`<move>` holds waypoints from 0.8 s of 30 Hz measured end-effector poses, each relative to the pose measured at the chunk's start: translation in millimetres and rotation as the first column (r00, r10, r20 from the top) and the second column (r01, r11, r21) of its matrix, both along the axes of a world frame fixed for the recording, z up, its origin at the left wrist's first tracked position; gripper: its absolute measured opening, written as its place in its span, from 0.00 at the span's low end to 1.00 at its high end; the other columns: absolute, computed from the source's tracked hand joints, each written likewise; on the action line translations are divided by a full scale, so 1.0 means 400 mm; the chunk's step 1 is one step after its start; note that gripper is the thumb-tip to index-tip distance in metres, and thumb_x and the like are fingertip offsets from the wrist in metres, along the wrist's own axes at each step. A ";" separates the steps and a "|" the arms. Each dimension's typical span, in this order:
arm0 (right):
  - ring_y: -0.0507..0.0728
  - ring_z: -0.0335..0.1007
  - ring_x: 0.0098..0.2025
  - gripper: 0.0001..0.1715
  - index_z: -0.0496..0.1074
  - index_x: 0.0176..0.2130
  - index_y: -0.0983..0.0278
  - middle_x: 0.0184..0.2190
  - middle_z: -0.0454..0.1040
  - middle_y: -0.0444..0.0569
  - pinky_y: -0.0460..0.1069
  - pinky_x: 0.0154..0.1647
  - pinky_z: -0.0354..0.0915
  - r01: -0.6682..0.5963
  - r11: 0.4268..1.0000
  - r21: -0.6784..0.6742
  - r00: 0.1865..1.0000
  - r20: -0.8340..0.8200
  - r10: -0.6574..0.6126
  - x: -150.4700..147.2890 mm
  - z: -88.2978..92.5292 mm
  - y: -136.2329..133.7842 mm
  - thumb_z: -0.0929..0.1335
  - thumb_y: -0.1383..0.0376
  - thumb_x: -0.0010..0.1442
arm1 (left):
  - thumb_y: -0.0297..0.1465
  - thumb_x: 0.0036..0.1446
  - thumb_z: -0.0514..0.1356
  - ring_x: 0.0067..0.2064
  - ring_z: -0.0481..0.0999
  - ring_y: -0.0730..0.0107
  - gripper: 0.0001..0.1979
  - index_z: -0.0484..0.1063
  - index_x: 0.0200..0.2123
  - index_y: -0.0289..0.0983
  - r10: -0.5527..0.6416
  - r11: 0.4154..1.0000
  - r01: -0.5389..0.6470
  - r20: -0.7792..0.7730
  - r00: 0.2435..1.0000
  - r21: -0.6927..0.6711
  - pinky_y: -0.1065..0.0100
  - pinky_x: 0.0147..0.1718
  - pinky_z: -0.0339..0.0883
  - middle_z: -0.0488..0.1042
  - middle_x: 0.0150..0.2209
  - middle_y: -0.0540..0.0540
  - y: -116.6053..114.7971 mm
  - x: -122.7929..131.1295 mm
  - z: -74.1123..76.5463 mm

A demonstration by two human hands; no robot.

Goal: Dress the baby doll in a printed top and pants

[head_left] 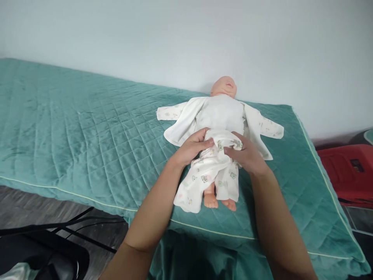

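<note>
A baby doll lies on its back with its head toward the wall and its bare feet toward me. Its arms are in the sleeves of a white printed baby shirt, which is spread wide at the front over a white torso. Printed white baby pants cover part of the legs, and both feet stick out below. My left hand grips the waistband on one side, thumb on top. On the other side my right hand pinches the bunched waistband. Some fingertips are hidden by the cloth.
A green quilted cover lies over the bed, which meets a pale wall. Beyond the right edge stands a red plastic object. At the lower left are a black chair-like thing and thin dark bars over the floor.
</note>
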State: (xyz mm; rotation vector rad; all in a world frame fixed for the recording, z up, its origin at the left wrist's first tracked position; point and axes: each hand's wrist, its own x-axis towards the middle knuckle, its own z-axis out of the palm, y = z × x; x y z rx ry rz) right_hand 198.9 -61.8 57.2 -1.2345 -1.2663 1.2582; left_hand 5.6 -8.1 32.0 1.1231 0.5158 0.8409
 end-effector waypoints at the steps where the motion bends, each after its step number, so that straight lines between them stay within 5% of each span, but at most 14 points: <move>1: 0.57 0.72 0.33 0.22 0.79 0.42 0.61 0.32 0.79 0.44 0.50 0.33 0.70 -0.028 1.000 0.003 0.998 0.053 0.028 -0.002 0.007 -0.001 0.80 0.58 0.47 | 0.47 0.50 0.71 0.37 0.74 0.67 0.22 0.72 0.39 0.38 0.031 0.999 -0.031 0.007 0.999 -0.007 0.69 0.35 0.68 0.75 0.37 0.48 0.001 0.004 -0.004; 7: 0.57 0.73 0.30 0.11 0.80 0.32 0.63 0.28 0.79 0.42 0.49 0.30 0.68 -0.164 0.982 -0.096 0.960 0.214 0.182 -0.005 0.023 -0.002 0.79 0.63 0.46 | 0.48 0.51 0.69 0.36 0.74 0.68 0.22 0.70 0.39 0.39 0.096 0.995 -0.096 -0.037 0.995 0.003 0.69 0.35 0.68 0.74 0.36 0.50 0.003 0.008 -0.013; 11: 0.57 0.75 0.32 0.12 0.81 0.37 0.61 0.31 0.81 0.42 0.50 0.34 0.70 -0.010 0.999 -0.045 0.999 -0.036 0.008 0.001 -0.008 0.005 0.77 0.63 0.49 | 0.50 0.54 0.67 0.35 0.73 0.69 0.22 0.71 0.39 0.38 0.063 0.994 -0.050 -0.145 0.987 0.096 0.70 0.34 0.66 0.73 0.35 0.50 0.003 0.000 0.007; 17: 0.64 0.79 0.38 0.16 0.79 0.39 0.63 0.33 0.81 0.48 0.55 0.37 0.74 0.133 0.986 -0.096 0.948 -0.278 -0.155 -0.004 -0.024 0.021 0.75 0.59 0.50 | 0.43 0.48 0.73 0.40 0.74 0.64 0.24 0.76 0.44 0.37 -0.155 0.950 0.235 -0.343 0.926 0.205 0.68 0.37 0.66 0.76 0.40 0.47 0.003 -0.011 0.039; 24: 0.60 0.76 0.40 0.20 0.79 0.42 0.59 0.36 0.80 0.46 0.52 0.38 0.72 0.075 0.997 0.023 0.995 -0.069 -0.073 -0.020 -0.009 0.011 0.77 0.51 0.53 | 0.41 0.50 0.72 0.45 0.77 0.61 0.25 0.75 0.49 0.36 -0.081 0.994 0.090 -0.132 0.988 0.063 0.64 0.44 0.69 0.78 0.45 0.43 -0.004 -0.010 0.007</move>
